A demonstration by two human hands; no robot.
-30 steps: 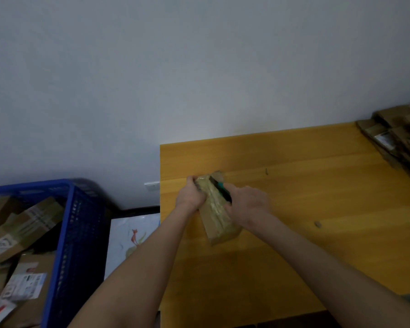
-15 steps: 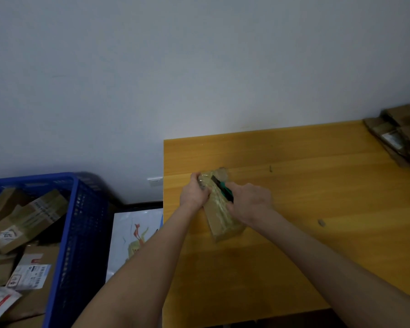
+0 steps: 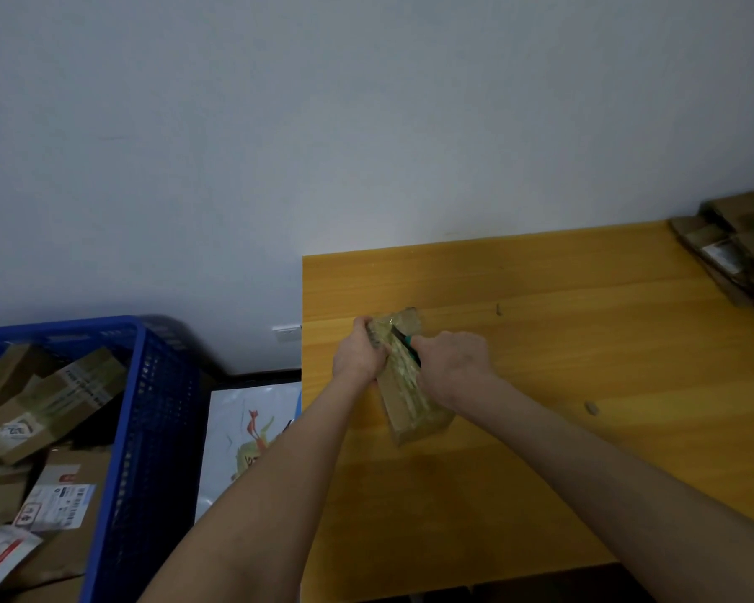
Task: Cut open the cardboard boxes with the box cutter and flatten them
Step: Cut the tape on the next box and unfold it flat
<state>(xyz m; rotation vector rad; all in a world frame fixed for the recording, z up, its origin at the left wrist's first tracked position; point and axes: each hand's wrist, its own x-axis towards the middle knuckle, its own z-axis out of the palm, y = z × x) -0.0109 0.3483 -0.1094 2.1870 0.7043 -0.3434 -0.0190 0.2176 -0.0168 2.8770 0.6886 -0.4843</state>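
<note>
A small, long cardboard box (image 3: 410, 400) wrapped in shiny tape lies on the yellow wooden table (image 3: 540, 428) near its left edge. My left hand (image 3: 358, 356) grips the box's far left end. My right hand (image 3: 451, 369) is closed around a box cutter (image 3: 403, 341) with a green and black handle. Its tip rests on the top of the box near the far end. The blade itself is too small to make out.
A blue plastic crate (image 3: 149, 428) with several taped cardboard boxes stands left of the table. A pile of flattened cardboard (image 3: 745, 263) lies at the table's far right. A white printed bag (image 3: 249, 433) lies on the floor between crate and table. Small scraps dot the tabletop.
Both hands stay on the box. The cutter's tip has shifted slightly toward the far end of the box; the camera has drifted a little.
</note>
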